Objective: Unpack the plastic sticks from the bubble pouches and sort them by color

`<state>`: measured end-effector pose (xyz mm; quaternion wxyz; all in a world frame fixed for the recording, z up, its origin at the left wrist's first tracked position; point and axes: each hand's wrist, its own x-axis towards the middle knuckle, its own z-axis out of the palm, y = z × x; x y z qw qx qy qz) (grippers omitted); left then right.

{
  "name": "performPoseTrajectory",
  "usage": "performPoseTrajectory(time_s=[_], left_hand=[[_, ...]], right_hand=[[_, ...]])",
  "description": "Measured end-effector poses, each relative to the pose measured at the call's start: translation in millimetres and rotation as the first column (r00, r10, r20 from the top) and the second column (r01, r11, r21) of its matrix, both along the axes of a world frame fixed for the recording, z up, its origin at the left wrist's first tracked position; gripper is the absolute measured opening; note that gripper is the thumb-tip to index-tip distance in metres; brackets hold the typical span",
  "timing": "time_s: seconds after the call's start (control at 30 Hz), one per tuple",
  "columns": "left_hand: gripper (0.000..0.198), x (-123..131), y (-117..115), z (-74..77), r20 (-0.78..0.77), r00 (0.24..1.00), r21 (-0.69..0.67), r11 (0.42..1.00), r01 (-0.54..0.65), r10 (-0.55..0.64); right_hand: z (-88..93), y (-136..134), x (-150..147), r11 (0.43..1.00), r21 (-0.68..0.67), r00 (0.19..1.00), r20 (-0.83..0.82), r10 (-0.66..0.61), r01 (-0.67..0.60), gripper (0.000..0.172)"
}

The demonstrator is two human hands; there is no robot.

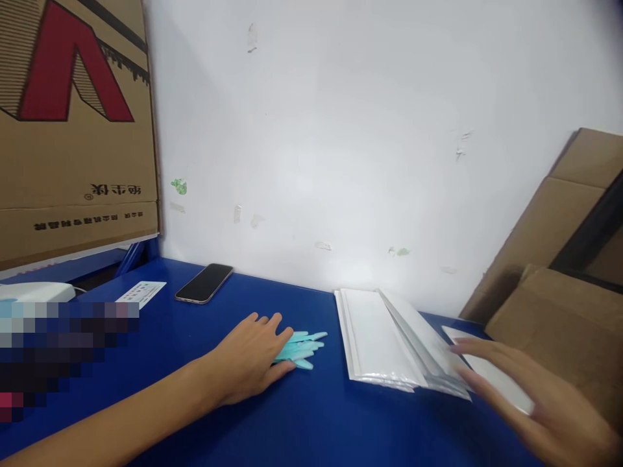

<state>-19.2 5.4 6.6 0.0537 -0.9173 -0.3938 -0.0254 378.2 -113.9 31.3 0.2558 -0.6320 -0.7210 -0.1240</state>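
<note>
My left hand (257,357) is closed over a small bundle of slim light-blue plastic sticks (304,350) on the blue table. Their tapered ends stick out to the right, past my thumb and fingertips; the rest lies hidden under the palm. To the right lies a pile of flat white packets (372,331), partly fanned out, with clear shiny edges at the near end. My right hand (540,402), blurred by motion, is at the pile's right side with fingers apart. Its fingertips are close to the rightmost packets; whether they touch I cannot tell. Another white piece (501,383) shows behind its fingers.
A dark-screened phone (204,283) and a printed white card (141,294) lie at the back left of the blue table (311,428). A large printed carton (78,149) stands at left. Brown cardboard (559,324) leans at right. A white wall (311,143) borders the back.
</note>
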Motion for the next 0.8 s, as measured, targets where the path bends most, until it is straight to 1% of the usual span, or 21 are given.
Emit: performPoseTrajectory(time_s=[0.03,0.13,0.2,0.27,0.33,0.37,0.4,0.47,0.57,0.67,0.8], left_hand=[[0.051,0.5,-0.2,-1.9,0.005,1.000,0.002,1.000,0.000,0.000],[0.060,1.7,-1.8,-7.9,0.030,1.000,0.000,1.000,-0.010,0.010],[0.063,2.5,-3.1,-12.0,0.048,0.999,0.000,1.000,-0.006,0.006],[0.065,3.3,-3.9,-15.4,0.071,0.997,0.009,1.000,-0.002,0.001],[0.068,3.7,-4.1,-17.3,0.085,0.996,0.014,1.000,-0.006,0.005],[0.068,3.8,-4.1,-17.5,0.088,0.996,0.014,1.000,-0.009,0.007],[0.069,3.7,-4.1,-17.3,0.088,0.996,0.012,1.000,-0.010,0.009],[0.070,3.3,-4.4,-15.8,0.087,0.996,-0.002,1.000,0.000,0.001],[0.074,3.1,-6.1,-12.4,0.080,0.997,-0.036,0.999,0.015,-0.012],[0.079,3.7,-8.6,-10.0,0.074,0.997,-0.060,0.998,0.018,-0.014],[0.079,4.4,-11.6,-8.7,0.081,0.996,-0.066,0.997,0.041,-0.035]], right_hand=[[0.6,6.7,-22.5,0.999,0.044,0.999,0.039,0.011,-0.013,0.035],[-7.6,26.0,-86.5,0.999,0.028,0.993,0.112,0.042,-0.045,0.043],[-19.0,36.5,-115.3,0.999,0.026,0.982,0.183,0.040,-0.045,0.052],[-31.3,44.3,-130.8,1.000,0.006,0.968,0.249,-0.021,0.020,0.065],[-41.4,49.9,-136.9,0.991,-0.039,0.952,0.284,-0.113,0.129,0.075],[-45.2,51.9,-137.9,0.982,-0.068,0.943,0.297,-0.150,0.178,0.077],[-48.1,53.7,-138.3,0.971,-0.099,0.934,0.312,-0.175,0.215,0.077],[-51.3,56.0,-137.7,0.959,-0.130,0.919,0.343,-0.195,0.252,0.074],[-49.8,56.8,-134.8,0.962,-0.100,0.910,0.361,-0.202,0.253,0.066],[-41.4,54.2,-129.3,0.973,-0.075,0.920,0.348,-0.180,0.219,0.057],[-30.4,49.2,-121.2,0.979,-0.081,0.934,0.323,-0.152,0.187,0.054]])
